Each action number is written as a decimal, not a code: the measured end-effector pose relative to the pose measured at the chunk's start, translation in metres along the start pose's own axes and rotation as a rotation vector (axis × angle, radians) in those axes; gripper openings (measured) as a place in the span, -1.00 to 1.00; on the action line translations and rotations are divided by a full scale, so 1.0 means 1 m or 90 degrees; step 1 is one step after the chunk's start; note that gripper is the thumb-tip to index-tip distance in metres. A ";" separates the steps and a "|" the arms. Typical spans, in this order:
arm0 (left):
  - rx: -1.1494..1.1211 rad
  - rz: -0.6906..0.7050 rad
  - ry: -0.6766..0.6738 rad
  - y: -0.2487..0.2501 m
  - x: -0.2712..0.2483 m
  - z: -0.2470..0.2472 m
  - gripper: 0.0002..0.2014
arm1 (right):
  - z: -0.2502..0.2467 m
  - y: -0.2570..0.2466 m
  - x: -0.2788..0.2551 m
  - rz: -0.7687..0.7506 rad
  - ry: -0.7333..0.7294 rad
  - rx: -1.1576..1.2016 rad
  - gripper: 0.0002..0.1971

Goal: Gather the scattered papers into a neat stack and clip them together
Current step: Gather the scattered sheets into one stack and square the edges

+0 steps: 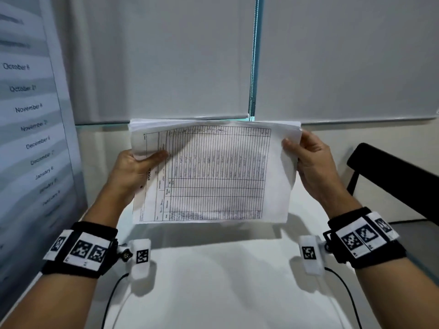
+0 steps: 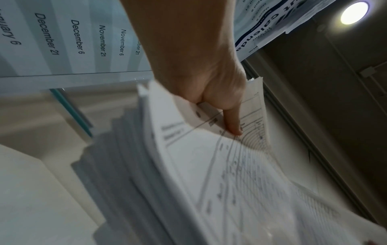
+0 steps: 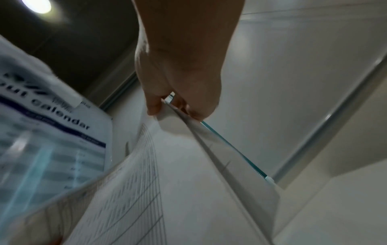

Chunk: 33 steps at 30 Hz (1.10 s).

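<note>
Fingers: my left hand (image 1: 133,172) and right hand (image 1: 311,160) pinch the paper stack (image 1: 213,172) by its side edges.
Top sheet: "STOCK".
Wall calendar (image 1: 31,115): "October 6", "November 6".

White table (image 1: 213,281), papers' shadow on it

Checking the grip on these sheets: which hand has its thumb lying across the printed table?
The left hand: its thumb crosses the gridded top sheet of the white paper stack. The right hand pinches the blank margin.
</note>
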<state>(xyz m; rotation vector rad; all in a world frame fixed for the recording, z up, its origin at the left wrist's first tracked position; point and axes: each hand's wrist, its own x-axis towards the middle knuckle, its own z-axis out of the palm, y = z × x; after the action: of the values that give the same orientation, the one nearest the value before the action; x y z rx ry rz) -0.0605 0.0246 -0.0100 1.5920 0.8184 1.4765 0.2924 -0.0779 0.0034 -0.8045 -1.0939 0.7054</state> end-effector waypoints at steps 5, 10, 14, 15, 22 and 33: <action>-0.037 0.012 0.038 -0.002 -0.002 0.007 -0.67 | 0.014 -0.002 -0.017 -0.020 -0.060 -0.084 -0.88; -0.031 0.013 0.038 -0.002 -0.004 0.008 -0.63 | 0.020 0.000 -0.018 -0.110 0.026 -0.115 -0.78; 0.023 0.000 0.062 -0.019 -0.007 0.023 -0.91 | 0.030 0.023 -0.017 -0.182 0.020 -0.184 -0.64; 0.030 -0.008 0.068 -0.025 -0.008 0.029 -0.94 | 0.031 0.031 -0.019 -0.178 0.022 -0.200 -0.63; -0.022 -0.177 0.039 -0.067 -0.011 0.023 -0.71 | 0.002 0.073 -0.011 0.164 0.002 -0.210 -0.70; -0.115 -0.176 -0.035 -0.051 -0.012 0.020 -0.67 | -0.006 0.080 -0.004 0.209 -0.017 -0.072 -0.23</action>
<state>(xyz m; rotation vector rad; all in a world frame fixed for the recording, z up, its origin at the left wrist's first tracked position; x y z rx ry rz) -0.0387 0.0355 -0.0603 1.3218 0.8126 1.2652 0.2892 -0.0401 -0.0670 -1.0892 -1.0426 0.9373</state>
